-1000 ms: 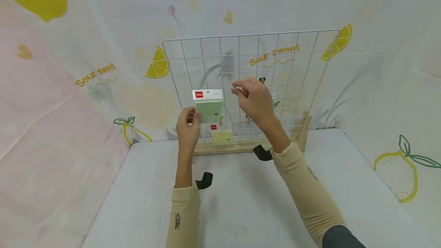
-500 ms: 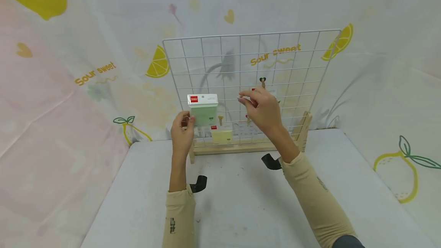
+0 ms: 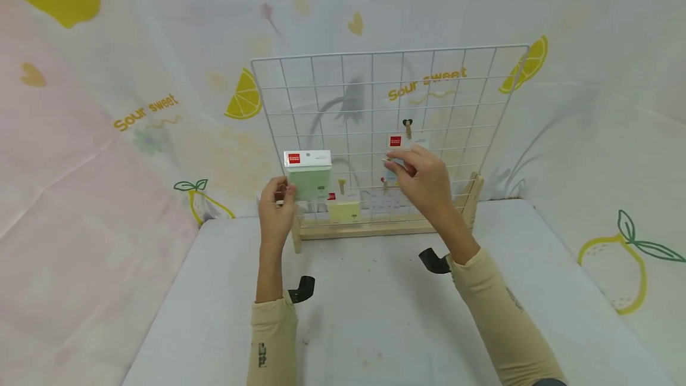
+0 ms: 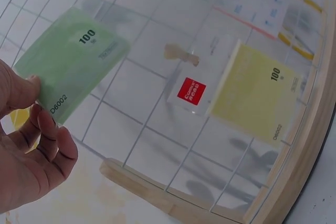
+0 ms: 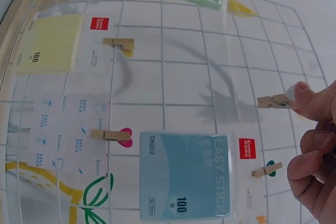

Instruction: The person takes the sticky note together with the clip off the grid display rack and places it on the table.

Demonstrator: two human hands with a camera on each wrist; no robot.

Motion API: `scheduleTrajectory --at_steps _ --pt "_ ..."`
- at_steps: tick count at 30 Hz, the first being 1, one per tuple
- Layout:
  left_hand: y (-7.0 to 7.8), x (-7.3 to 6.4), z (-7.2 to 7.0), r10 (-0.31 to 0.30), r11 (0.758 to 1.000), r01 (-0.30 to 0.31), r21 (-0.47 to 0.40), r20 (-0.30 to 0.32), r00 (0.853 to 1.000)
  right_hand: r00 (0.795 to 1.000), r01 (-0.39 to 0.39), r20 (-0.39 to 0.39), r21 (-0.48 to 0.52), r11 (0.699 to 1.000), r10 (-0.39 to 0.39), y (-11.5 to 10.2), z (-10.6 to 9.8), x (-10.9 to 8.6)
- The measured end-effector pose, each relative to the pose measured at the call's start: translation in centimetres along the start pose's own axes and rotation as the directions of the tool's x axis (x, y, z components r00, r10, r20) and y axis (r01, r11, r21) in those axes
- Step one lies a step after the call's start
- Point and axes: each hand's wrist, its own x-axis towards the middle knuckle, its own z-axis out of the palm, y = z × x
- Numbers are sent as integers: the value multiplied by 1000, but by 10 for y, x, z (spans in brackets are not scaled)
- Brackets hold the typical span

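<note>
2 hands up, 2 pinches!
Left hand [image 3: 276, 213] pinches the green note pack [image 3: 309, 183] by its edge, before the wire grid [image 3: 372, 84]'s left part; right hand [image 3: 427, 183] pinches a wooden clip [image 5: 272, 101]. Good form wants the pack level, white header [image 3: 316, 157] uncovered.

- One left hand [image 3: 277, 216] and one right hand [image 3: 426, 180] are showing, making two.
- One left sleeve [image 3: 274, 338] and one right sleeve [image 3: 501, 314] are showing, again two.
- One green pack of sticky notes [image 3: 308, 184], one yellow pack [image 3: 345, 211] and one blue pack [image 5: 185, 176] are making three.
- One white sheet or packet [image 5: 65, 135] is showing blue print.
- One held clothespin [image 5: 274, 101], one yellow-trimmed clothespin [image 5: 118, 43], one pink-trimmed clothespin [image 5: 108, 135] and one dark-trimmed clothespin [image 5: 265, 170] are making four.
- One wire grid [image 3: 390, 53] is standing on one table [image 3: 370, 314].
</note>
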Motion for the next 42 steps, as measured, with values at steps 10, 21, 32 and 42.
scheduleTrajectory --at_steps 10,21,32,42 --pt "-9 -2 -10 8 1000 -7 9 -31 999 1000 -20 11 -29 999 20 10 -8 -17" --pt "-18 -6 -21 -9 999 11 40 -52 999 1000 -2 26 -34 999 3 27 -11 -31" --pt "-28 -9 -34 -39 999 39 8 -73 997 1000 -1 20 -67 998 2 35 -16 -42" --pt "-28 -17 -46 -121 991 124 57 -50 991 995 -69 59 -102 992 75 39 -20 -56"
